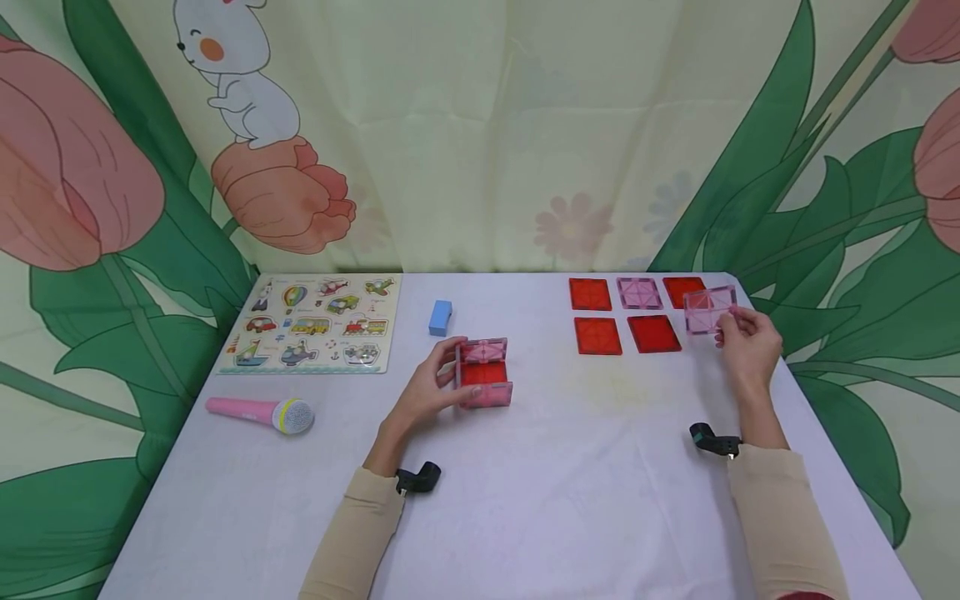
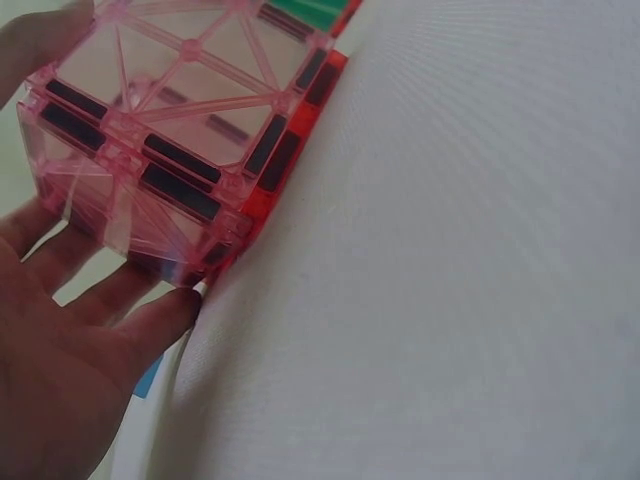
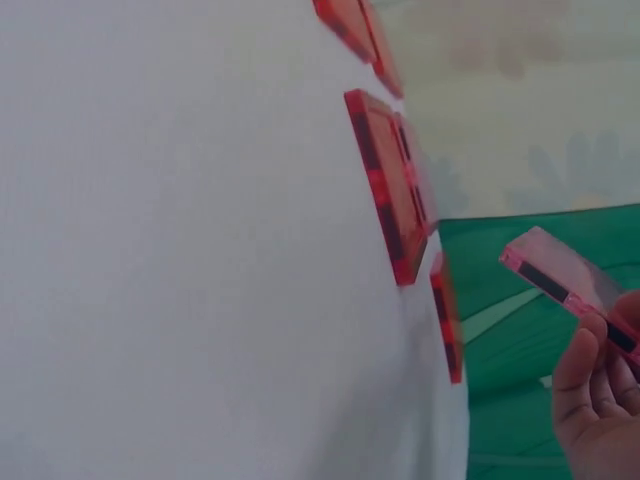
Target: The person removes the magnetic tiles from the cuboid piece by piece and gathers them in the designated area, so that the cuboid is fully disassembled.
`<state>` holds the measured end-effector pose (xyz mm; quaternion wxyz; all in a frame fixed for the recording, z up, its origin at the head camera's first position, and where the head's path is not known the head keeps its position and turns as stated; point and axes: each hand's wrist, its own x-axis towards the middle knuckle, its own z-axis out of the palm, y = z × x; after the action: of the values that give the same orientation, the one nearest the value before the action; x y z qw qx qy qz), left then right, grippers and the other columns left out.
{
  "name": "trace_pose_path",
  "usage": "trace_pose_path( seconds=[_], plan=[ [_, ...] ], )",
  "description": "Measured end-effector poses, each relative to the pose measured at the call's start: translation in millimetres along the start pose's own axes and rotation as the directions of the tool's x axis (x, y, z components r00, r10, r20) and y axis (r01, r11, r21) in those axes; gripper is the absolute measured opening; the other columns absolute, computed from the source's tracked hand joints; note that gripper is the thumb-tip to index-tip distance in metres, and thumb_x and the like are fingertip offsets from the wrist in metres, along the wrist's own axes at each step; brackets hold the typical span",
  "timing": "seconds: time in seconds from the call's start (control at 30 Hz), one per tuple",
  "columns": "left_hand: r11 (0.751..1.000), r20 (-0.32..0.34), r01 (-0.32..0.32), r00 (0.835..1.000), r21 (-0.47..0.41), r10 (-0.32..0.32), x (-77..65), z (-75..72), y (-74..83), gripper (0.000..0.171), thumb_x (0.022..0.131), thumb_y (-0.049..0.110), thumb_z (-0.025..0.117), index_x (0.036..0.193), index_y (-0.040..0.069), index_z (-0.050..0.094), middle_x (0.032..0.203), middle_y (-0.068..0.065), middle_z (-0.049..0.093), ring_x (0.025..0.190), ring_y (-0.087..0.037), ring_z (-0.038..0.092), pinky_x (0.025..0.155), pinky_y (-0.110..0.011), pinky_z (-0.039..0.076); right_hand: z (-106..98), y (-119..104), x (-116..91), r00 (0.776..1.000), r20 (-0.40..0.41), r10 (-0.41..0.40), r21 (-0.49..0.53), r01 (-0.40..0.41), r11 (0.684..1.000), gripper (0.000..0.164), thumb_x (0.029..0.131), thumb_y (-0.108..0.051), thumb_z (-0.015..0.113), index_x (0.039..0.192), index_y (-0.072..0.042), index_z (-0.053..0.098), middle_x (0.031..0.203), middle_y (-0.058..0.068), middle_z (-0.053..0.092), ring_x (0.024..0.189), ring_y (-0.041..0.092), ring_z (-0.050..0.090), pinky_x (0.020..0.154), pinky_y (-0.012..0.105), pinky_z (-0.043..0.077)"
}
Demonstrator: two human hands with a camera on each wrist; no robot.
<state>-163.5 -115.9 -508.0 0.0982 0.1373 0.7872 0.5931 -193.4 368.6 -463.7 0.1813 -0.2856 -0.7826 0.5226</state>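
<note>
My left hand [image 1: 429, 385] grips a part-built box of magnetic tiles [image 1: 483, 395], thumb on one side and fingers on the other. The box has pink see-through walls around a red base tile [image 1: 484, 372], and it stands on the table. Black magnets line the edges of the pink walls [image 2: 180, 160] in the left wrist view. At the right, my right hand [image 1: 752, 343] pinches a pink magnetic tile [image 1: 705, 310] by its edge, raised over the table. In the right wrist view this pink tile [image 3: 560, 265] tilts between thumb and fingers.
Red tiles [image 1: 597, 336] and another pink tile [image 1: 639, 293] lie in two rows at the back right. A blue block [image 1: 440, 318] stands behind the box. To the left lie a picture puzzle board [image 1: 318, 329] and a pink toy microphone [image 1: 255, 411]. A printed curtain [image 1: 480, 167] hangs behind.
</note>
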Motion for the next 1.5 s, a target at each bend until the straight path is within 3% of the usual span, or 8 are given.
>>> trace_pose_path(
  seconds=[0.47,0.77,0.87,0.93,1.03,1.17,1.3,1.5],
  plan=[
    [1.0,0.0,-0.007,1.0,0.007,0.007,2.2,0.5,-0.2,0.081,0.082,0.032,0.082,0.15,0.026,0.038,0.154,-0.003,0.042,0.146,-0.029,0.038,0.117,-0.044,0.039,-6,24,23,0.991,0.064,0.12,-0.072,-0.116,0.991,0.051,0.102,-0.039,0.051,0.146,-0.013,0.049,0.091,-0.018,0.052,0.074,-0.003,0.055,0.063,0.004,0.05],
    [1.0,-0.004,-0.015,1.0,0.013,0.015,-0.2,0.6,2.1,0.08,0.082,0.032,0.082,0.15,0.025,0.038,0.154,-0.003,0.042,0.146,-0.03,0.039,0.117,-0.045,0.04,-9,31,26,0.986,0.1,0.133,-0.199,-0.111,0.974,0.053,0.103,-0.037,0.046,0.148,-0.009,0.048,0.083,-0.016,0.052,0.066,-0.004,0.053,0.055,0.009,0.049],
    [1.0,-0.001,-0.016,1.0,0.014,0.016,-0.2,0.6,1.8,0.081,0.082,0.033,0.082,0.15,0.027,0.038,0.155,-0.004,0.042,0.146,-0.03,0.038,0.117,-0.046,0.04,-9,32,27,0.982,0.117,0.149,-0.238,-0.118,0.964,0.056,0.102,-0.037,0.046,0.15,-0.009,0.045,0.09,-0.01,0.055,0.065,-0.002,0.054,0.055,0.01,0.05],
    [1.0,-0.001,-0.014,1.0,0.014,0.014,0.0,0.6,1.4,0.081,0.082,0.033,0.082,0.15,0.027,0.038,0.155,-0.004,0.042,0.146,-0.03,0.038,0.117,-0.046,0.04,-10,33,27,0.977,0.133,0.167,-0.272,-0.126,0.954,0.061,0.102,-0.041,0.047,0.153,-0.009,0.04,0.104,0.0,0.058,0.075,0.005,0.059,0.06,0.011,0.052],
    [1.0,-0.002,-0.013,1.0,0.016,0.013,0.4,0.5,0.9,0.081,0.082,0.033,0.082,0.15,0.024,0.038,0.154,-0.004,0.042,0.146,-0.03,0.039,0.116,-0.046,0.04,-10,34,26,0.969,0.165,0.186,-0.337,-0.122,0.934,0.077,0.098,-0.05,0.053,0.157,-0.007,0.029,0.138,0.02,0.052,0.112,0.023,0.06,0.086,0.026,0.061],
    [1.0,-0.006,-0.015,1.0,0.018,0.016,0.4,0.3,0.6,0.083,0.082,0.031,0.082,0.151,0.02,0.038,0.153,-0.004,0.043,0.145,-0.03,0.04,0.116,-0.046,0.041,-8,36,25,0.956,0.217,0.199,-0.412,-0.095,0.906,0.098,0.092,-0.057,0.06,0.159,-0.002,0.014,0.161,0.029,0.023,0.145,0.045,0.031,0.112,0.056,0.044],
    [1.0,-0.007,-0.016,1.0,0.019,0.016,0.1,0.2,0.2,0.083,0.082,0.03,0.082,0.151,0.018,0.037,0.153,-0.005,0.043,0.145,-0.031,0.04,0.116,-0.046,0.041,-6,35,24,0.949,0.254,0.188,-0.487,-0.043,0.872,0.103,0.091,-0.051,0.065,0.158,0.002,0.008,0.159,0.034,0.018,0.146,0.05,0.023,0.112,0.065,0.039],
    [1.0,-0.011,-0.014,1.0,0.023,0.014,0.5,0.6,-0.7,0.084,0.081,0.031,0.082,0.151,0.019,0.037,0.153,-0.005,0.043,0.145,-0.032,0.04,0.115,-0.046,0.042,-5,32,21,0.952,0.268,0.148,-0.539,0.02,0.842,0.099,0.091,-0.049,0.065,0.155,0.008,0.016,0.152,0.038,0.017,0.141,0.051,0.026,0.108,0.067,0.041]
  ],
)
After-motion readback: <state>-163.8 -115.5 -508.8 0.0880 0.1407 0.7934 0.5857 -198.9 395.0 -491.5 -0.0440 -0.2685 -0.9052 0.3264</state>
